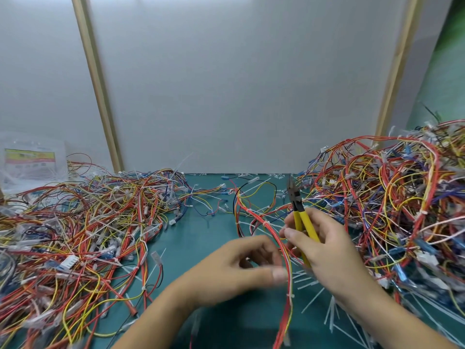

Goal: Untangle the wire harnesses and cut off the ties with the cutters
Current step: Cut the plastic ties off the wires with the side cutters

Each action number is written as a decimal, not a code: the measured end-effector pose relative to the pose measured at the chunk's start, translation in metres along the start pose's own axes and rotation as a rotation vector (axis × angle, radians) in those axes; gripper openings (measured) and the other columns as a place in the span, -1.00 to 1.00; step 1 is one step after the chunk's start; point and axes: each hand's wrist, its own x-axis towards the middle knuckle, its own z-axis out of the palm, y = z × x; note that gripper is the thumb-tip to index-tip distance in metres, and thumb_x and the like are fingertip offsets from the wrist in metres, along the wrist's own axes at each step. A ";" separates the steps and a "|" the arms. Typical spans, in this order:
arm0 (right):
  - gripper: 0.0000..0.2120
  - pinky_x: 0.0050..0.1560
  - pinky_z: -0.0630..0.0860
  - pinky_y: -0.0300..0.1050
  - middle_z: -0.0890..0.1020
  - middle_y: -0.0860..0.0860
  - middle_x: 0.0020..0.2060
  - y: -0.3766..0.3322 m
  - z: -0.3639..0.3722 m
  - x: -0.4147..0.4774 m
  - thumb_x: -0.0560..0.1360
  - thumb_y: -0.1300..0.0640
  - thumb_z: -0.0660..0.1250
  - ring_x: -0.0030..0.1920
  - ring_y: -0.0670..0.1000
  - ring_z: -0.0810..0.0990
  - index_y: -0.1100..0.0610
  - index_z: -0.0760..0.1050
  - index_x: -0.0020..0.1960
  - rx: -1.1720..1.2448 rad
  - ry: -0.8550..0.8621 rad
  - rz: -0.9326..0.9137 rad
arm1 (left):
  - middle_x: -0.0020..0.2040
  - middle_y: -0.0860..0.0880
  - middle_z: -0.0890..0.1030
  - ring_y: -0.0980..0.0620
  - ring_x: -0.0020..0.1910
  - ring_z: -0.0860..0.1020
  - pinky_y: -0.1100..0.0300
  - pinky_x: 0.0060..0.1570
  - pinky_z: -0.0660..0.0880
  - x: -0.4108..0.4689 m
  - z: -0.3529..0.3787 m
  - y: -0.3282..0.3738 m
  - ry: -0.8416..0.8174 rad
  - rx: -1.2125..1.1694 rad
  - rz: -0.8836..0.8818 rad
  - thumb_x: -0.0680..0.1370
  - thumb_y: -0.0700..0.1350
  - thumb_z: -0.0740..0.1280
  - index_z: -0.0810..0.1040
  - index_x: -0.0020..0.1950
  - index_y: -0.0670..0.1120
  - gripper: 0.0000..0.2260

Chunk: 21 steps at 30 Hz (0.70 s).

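Two heaps of wire harnesses on green counter [201, 248]: left heap [88, 222] low and spread, right heap [390, 197] taller. Thin insulated wires: red, yellow, orange, blue, white; white plastic connectors. One separate harness [264, 224] between heaps, running from far centre to near edge, bound by white ties. One pair cutters [298, 212] above it, yellow handles, dark metal head; long axis runs away from person, tip toward wall. Right hand [324, 250]: fingers wrapped round handles. Left hand [241, 268] blurred, fingers curled beside harness; grip cannot tell. Cut ties [327, 311], thin white strips, strewn near right hand, uncountable.
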 end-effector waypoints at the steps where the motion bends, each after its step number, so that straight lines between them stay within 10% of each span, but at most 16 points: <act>1: -0.88 -0.21 0.59 -0.22 0.66 0.10 -0.22 0.000 0.000 -0.001 0.51 0.33 0.40 -0.26 -0.01 0.65 0.13 0.57 -0.07 -0.021 -0.005 -0.015 | -0.17 0.03 0.61 0.04 -0.15 0.56 0.08 -0.10 0.46 0.002 0.000 0.000 0.123 -0.045 -0.027 0.45 0.17 0.41 0.56 -0.08 -0.07 -0.69; 5: -0.82 -0.09 0.62 -0.10 0.66 -0.02 -0.23 -0.001 0.004 -0.007 0.54 0.25 0.39 -0.17 0.02 0.66 -0.03 0.55 -0.10 -0.150 -0.077 -0.094 | -0.34 0.06 0.55 0.05 -0.33 0.53 0.09 -0.31 0.43 0.009 0.000 -0.004 0.499 -0.151 -0.141 0.31 0.35 0.35 0.51 -0.16 -0.16 -0.45; 15: -0.81 -0.16 0.54 -0.25 0.68 -0.06 -0.23 0.000 0.007 -0.010 0.55 0.25 0.38 -0.18 -0.10 0.68 -0.04 0.56 -0.10 -0.160 -0.104 -0.086 | -0.32 0.07 0.61 0.25 -0.34 0.50 0.49 -0.32 0.36 0.007 -0.004 -0.006 0.305 -0.255 -0.094 0.51 -0.21 0.44 0.67 -0.12 -0.15 -0.97; 21: -0.78 -0.18 0.50 -0.34 0.63 -0.14 -0.27 0.001 0.009 -0.012 0.56 0.28 0.36 -0.24 -0.18 0.60 -0.04 0.53 -0.09 -0.166 -0.120 -0.110 | -0.31 0.05 0.56 0.21 -0.33 0.45 0.47 -0.32 0.32 0.005 -0.005 -0.002 0.271 -0.147 -0.161 0.49 -0.14 0.46 0.61 -0.20 -0.06 -0.92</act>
